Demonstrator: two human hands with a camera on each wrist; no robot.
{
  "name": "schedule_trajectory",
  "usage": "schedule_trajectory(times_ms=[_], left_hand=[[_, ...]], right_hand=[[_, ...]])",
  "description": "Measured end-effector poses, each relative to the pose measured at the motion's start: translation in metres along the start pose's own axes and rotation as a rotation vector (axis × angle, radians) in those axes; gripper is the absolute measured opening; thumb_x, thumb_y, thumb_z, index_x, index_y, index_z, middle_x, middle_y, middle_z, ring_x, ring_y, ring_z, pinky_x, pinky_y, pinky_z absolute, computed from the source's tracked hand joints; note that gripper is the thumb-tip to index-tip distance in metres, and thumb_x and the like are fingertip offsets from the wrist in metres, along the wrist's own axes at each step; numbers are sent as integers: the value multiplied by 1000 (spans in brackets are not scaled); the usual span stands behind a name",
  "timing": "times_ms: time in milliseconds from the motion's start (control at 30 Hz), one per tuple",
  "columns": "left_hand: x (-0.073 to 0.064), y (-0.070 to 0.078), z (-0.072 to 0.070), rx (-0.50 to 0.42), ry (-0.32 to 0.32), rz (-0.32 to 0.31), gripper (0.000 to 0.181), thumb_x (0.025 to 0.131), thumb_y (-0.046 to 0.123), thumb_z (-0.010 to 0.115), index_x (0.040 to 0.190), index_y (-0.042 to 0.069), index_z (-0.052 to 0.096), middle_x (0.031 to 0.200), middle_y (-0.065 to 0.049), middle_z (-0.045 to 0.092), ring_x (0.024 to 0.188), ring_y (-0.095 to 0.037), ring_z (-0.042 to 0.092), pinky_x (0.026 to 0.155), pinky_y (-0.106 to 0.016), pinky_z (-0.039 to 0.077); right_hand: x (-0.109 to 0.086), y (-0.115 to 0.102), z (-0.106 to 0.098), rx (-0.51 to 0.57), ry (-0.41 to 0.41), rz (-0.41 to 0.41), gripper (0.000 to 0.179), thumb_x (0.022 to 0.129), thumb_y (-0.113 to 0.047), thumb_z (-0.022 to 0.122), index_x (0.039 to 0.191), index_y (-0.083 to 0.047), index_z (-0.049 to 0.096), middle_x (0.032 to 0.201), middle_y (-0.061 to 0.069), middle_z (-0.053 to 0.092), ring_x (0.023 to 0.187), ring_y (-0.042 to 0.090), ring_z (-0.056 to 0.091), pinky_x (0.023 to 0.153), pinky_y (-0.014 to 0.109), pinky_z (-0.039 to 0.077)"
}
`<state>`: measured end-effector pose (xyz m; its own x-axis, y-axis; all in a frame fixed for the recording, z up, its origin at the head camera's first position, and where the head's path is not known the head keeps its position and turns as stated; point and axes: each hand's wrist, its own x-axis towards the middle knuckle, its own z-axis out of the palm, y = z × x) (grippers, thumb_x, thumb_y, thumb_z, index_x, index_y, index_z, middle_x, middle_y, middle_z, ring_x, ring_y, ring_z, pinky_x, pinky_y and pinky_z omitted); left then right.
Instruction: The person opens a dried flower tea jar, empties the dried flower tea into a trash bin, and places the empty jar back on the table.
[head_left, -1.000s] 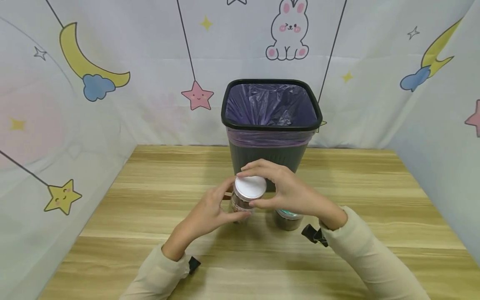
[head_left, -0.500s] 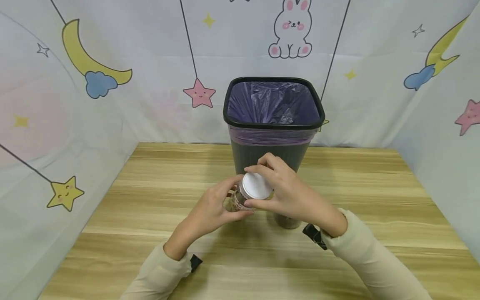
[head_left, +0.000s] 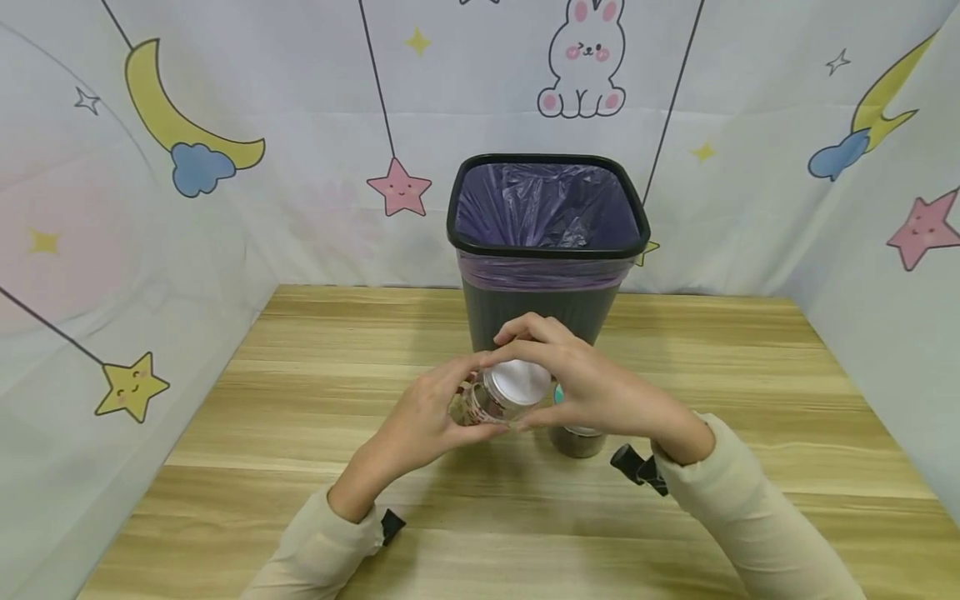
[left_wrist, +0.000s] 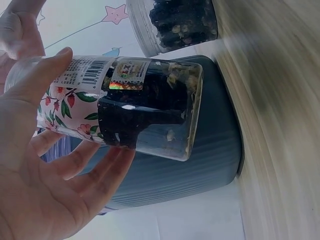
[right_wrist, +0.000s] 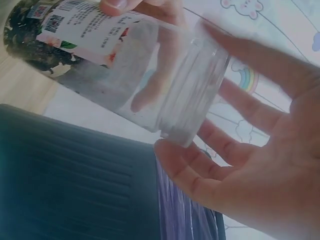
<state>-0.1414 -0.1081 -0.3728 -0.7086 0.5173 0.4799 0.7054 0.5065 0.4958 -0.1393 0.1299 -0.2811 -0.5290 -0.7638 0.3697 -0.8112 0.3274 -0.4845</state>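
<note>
My left hand (head_left: 427, 414) grips a clear jar (left_wrist: 150, 105) around its side, above the table. The jar has a pink floral label (left_wrist: 75, 105), dark dried contents and a white-topped lid (head_left: 519, 382). It tilts, with the lid toward my right hand (head_left: 592, 382). My right fingers arch loosely around the lid, one fingertip (right_wrist: 167, 150) right at its lower edge; the thumb is blurred in the right wrist view. A second jar (head_left: 577, 443) with dark contents stands on the table just beyond, partly hidden by my right hand.
A dark bin (head_left: 540, 308) with a purple bag liner (head_left: 540, 204) stands behind the hands. The wood-grain table (head_left: 300, 333) is bounded by white cloth walls (head_left: 322, 125) printed with stars and moons. Each sleeve carries a small black piece (head_left: 636, 467) at the wrist.
The jar has tilted, its lid shifting right. My right fingers closed in on the lid, then spread wider around it. My left hand keeps its hold with little movement.
</note>
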Motion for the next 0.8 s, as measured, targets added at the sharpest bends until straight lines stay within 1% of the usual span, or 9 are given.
schedule_trajectory(times_ms=[67,133,200,267,367,467,600,733,800], left_hand=[[0,0,0,7,0,3,79,78,36,86,144,14,48,126,-2,62,109,-15,61,87,-34,53],[0,1,-1,19,-1,3,79,79,36,86,144,12,48,127,-3,62,111,-16,61,89,-36,53],[0,1,-1,30,-2,0,78,80,35,85,144,11,48,128,-4,62,114,-18,60,91,-37,52],[0,2,-2,38,-5,-3,79,80,36,85,144,10,47,131,-6,61,116,-19,60,92,-38,52],[0,2,-2,52,-4,-8,80,79,36,86,144,11,47,131,-6,61,116,-20,60,92,-40,51],[0,2,-2,63,-1,-5,80,78,36,86,144,12,48,130,-6,61,115,-20,60,90,-39,52],[0,1,0,61,2,15,80,78,36,87,144,11,48,127,-5,62,111,-19,61,86,-36,53],[0,0,1,48,4,23,79,78,39,86,143,14,49,127,-3,62,110,-16,60,85,-34,53],[-1,0,2,45,4,25,79,78,39,86,143,15,49,127,-2,61,110,-16,60,86,-34,53]], right_hand=[[-1,0,1,-23,4,20,62,77,-28,88,132,-15,63,134,4,46,124,20,40,97,39,44],[-1,0,4,-72,23,39,63,79,-36,85,134,-15,61,135,6,44,122,23,41,94,40,45],[-2,0,6,-132,54,50,64,81,-40,83,134,-15,60,131,9,44,116,25,43,91,40,46],[-2,0,8,-177,81,58,65,80,-40,83,134,-12,60,125,10,45,108,25,45,87,38,47],[-2,1,10,-194,96,69,63,79,-37,84,131,-8,61,115,7,47,97,20,47,81,33,48],[-3,1,10,-180,86,69,61,81,-33,84,131,-6,62,111,6,48,93,17,47,76,29,49],[-5,0,7,-150,58,45,56,82,-22,85,131,-7,62,115,6,48,101,19,47,79,31,50],[-6,-1,4,-124,16,13,55,80,-11,84,130,-10,63,122,5,48,110,21,46,88,36,48],[-6,-1,3,-112,0,6,57,79,-11,85,131,-11,62,126,6,47,114,22,45,91,39,47]])
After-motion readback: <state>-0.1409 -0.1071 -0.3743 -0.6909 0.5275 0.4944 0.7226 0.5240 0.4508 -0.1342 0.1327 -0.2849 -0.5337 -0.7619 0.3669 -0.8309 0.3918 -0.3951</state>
